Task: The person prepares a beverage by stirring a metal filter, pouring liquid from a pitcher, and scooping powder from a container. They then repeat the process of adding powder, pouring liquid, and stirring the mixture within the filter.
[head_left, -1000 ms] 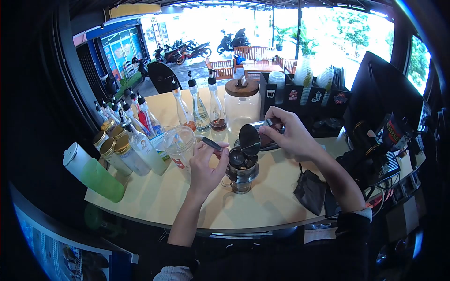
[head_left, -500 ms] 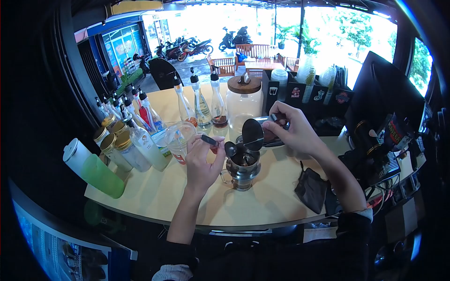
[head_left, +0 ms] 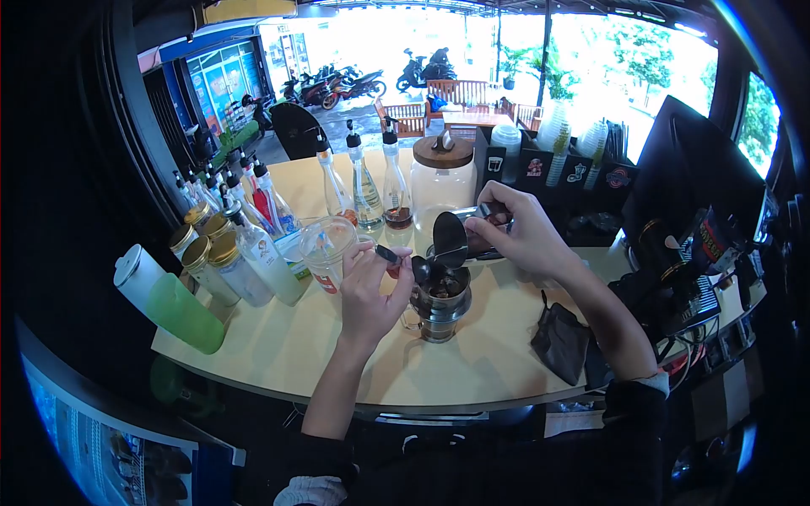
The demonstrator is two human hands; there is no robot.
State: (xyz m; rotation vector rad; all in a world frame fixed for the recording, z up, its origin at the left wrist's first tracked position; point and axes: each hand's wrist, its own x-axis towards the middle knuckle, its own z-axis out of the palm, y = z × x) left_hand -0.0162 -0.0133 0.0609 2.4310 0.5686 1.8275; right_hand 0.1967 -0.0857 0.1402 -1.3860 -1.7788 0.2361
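A small dark spoon [head_left: 421, 269] is held by its handle in my left hand [head_left: 371, 291], its bowl at the left rim of a metal dripper [head_left: 442, 308]. The dripper sits on a clear glass cup with a handle, and dark contents show inside. My right hand [head_left: 525, 229] grips a dark-handled vessel; its round black lid [head_left: 450, 239] stands tilted open above the dripper's rim. Just behind my left hand is a clear plastic cup [head_left: 327, 244].
Pump bottles [head_left: 366, 198] and a wooden-lidded glass jar [head_left: 444, 181] stand behind. Gold-lidded jars [head_left: 209, 276] and a green bottle [head_left: 181, 312] are at the left. A dark cloth pouch [head_left: 560, 341] lies right, near a black machine [head_left: 675, 278].
The spoon has moved slightly right and down at the dripper's rim. The black lid has shifted a little left with my right hand.
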